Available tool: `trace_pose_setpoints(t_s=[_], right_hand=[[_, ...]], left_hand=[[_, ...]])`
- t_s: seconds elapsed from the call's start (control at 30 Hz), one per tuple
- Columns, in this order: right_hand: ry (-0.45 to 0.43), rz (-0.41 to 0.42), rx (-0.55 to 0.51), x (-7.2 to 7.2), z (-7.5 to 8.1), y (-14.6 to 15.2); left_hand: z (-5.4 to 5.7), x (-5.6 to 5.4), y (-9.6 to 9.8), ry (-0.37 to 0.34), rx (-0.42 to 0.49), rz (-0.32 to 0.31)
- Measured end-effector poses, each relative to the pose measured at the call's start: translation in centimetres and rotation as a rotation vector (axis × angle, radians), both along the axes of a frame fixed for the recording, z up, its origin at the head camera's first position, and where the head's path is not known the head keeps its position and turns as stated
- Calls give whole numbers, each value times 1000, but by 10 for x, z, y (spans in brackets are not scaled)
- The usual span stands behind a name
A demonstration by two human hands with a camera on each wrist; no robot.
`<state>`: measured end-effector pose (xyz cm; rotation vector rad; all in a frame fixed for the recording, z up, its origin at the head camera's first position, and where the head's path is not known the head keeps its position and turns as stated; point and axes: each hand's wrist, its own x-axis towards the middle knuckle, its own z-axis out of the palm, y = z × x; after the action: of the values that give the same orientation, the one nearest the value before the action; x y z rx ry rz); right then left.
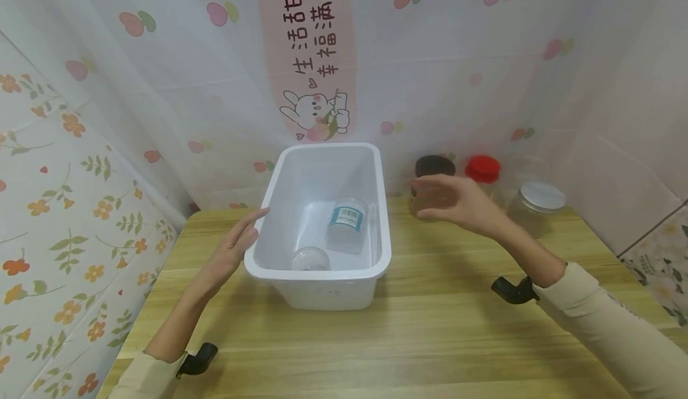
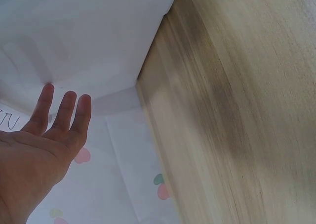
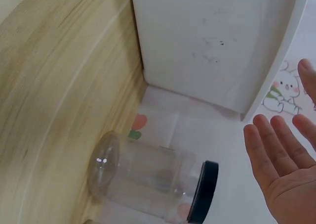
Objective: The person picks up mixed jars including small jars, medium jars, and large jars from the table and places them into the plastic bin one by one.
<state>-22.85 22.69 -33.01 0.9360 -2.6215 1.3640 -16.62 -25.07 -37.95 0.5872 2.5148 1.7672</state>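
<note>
Red-lidded jar and silver-lidded jar off right; right hand, empty, thumb and fingers apart, half-blocks the clear black-lidded jar. Left hand, fingers loosely extended, beside plain white tub.

Wood-grain counter; pale fruit-print cloth hangs behind its far edge, bearing a pink panel with dark lettering and cartoon rabbit. Orange-flowered covering past the left edge. Light soft, shadows blurred.
</note>
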Motion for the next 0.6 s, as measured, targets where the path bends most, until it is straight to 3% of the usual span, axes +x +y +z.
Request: trace_pose_setpoints(t_s=[0.3,0.6], right_hand=[[-12,-26,-12,-1,-13,11],[-22,8,-27,2,-24,27]], left_hand=[[0,-1,1,12,4,-5],[0,1,1,10,-13,4]])
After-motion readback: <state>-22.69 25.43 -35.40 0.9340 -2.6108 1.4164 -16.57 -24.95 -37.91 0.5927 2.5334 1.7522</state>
